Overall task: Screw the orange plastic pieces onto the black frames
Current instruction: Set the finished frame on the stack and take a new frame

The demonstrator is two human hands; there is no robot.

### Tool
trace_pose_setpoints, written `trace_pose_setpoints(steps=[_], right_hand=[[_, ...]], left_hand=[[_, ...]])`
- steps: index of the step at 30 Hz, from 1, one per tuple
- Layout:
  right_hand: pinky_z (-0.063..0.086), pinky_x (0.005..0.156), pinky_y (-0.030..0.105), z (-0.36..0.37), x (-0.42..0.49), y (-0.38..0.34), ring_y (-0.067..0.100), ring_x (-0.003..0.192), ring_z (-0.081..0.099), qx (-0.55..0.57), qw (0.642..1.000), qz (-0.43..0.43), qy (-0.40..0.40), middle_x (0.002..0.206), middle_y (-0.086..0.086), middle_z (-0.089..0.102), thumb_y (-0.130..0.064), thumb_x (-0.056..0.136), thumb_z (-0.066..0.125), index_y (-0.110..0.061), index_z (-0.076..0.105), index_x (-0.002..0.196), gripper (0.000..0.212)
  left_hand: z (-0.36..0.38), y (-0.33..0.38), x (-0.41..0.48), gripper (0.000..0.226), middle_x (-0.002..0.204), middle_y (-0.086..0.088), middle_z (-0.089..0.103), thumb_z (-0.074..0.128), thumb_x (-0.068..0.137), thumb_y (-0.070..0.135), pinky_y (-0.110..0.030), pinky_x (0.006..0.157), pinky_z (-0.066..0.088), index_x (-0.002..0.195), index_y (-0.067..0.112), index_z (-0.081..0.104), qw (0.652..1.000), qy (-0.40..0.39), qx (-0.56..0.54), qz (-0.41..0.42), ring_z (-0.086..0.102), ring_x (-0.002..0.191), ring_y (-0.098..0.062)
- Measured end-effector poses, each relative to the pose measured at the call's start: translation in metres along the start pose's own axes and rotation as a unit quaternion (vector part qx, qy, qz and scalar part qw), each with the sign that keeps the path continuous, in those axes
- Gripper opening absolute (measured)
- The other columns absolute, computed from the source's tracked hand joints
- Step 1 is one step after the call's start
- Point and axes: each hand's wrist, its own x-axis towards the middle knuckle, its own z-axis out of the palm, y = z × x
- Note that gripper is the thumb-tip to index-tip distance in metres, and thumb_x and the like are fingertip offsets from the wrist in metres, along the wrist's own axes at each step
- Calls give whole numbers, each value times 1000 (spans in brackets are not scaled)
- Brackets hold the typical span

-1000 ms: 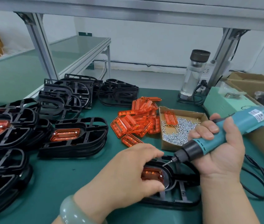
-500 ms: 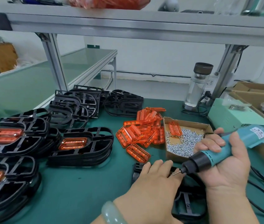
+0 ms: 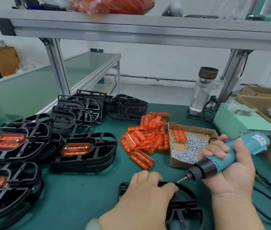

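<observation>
Just beside the right hand (image 3: pixel 229 173), clenched round the screwdriver (image 3: pixel 255 143), the left hand (image 3: pixel 144 195) grips the black frame (image 3: pixel 183 205), probably steadying it for screwing.

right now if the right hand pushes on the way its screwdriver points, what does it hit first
Probably the left hand, near its thumb, gripping the black frame; depth is unclear.

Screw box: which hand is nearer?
Right. The right hand, holding the screwdriver, is at the near right corner of the screw box; the left hand grips the black frame, apart from the box.
</observation>
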Motion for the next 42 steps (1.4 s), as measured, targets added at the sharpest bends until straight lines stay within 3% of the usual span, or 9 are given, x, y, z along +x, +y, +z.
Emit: trace_pose_setpoints(steps=[5,8,11,20,24,30,33,38,42], right_hand=[[44,51,15,-2,0,-1,-1,46,43,7,1000,-10,26,61,-14,43,-33,72,68,-20,54,86,24],[44,52,16,-2,-1,-3,-1,47,44,22,1000,-9,15,62,-14,44,-28,59,80,-19,54,86,38],[45,51,17,-1,-1,-1,-1,47,45,21,1000,-12,10,63,-14,44,-25,46,87,-18,55,85,51],[44,50,16,2,0,8,1,46,43,0,999,5,38,61,-12,43,-26,45,86,-18,54,84,51],[44,47,17,5,0,10,1,44,43,-15,999,11,51,60,-12,43,-30,54,76,-20,53,83,38],[44,48,17,2,1,14,1,44,42,-29,997,11,72,59,-13,42,-35,81,58,-21,52,83,15],[43,48,16,1,1,16,1,44,41,-29,996,12,82,59,-12,42,-35,85,55,-20,52,83,15],[43,48,16,1,1,18,2,44,41,-32,995,22,89,59,-12,42,-35,91,52,-20,52,83,17],[43,48,16,1,1,19,2,43,42,-32,995,26,91,59,-11,43,-34,92,51,-20,52,83,17]], left_hand=[[-25,-20,-22,92,129,22,22,65,60,72,-25,102,19,136,53,17,999,33,3,-22,17,122,-7],[-46,-31,-30,97,122,31,20,57,50,77,-21,103,21,136,54,18,997,74,-6,-27,17,122,-1],[-68,-44,-30,101,123,27,25,52,46,79,-20,109,21,139,48,25,992,120,17,-30,22,123,-1],[-107,-81,-16,100,141,15,28,56,49,66,-33,114,21,142,42,27,989,94,59,-95,24,134,-10],[-111,-101,-8,95,151,11,20,77,63,51,-41,116,17,143,41,27,991,78,38,-103,16,141,-9],[-111,-129,-6,94,153,17,15,79,65,41,-40,116,21,142,46,25,992,29,-4,-119,26,140,-13],[-110,-137,-5,95,153,18,16,80,63,41,-40,115,23,142,46,27,992,17,0,-123,29,138,-10],[-112,-149,-8,94,152,22,17,81,65,35,-26,111,28,140,48,27,992,-5,-32,-123,31,134,-4],[-114,-150,-6,96,155,18,10,81,66,34,-27,113,24,141,49,22,991,-16,-35,-128,25,138,-6]])
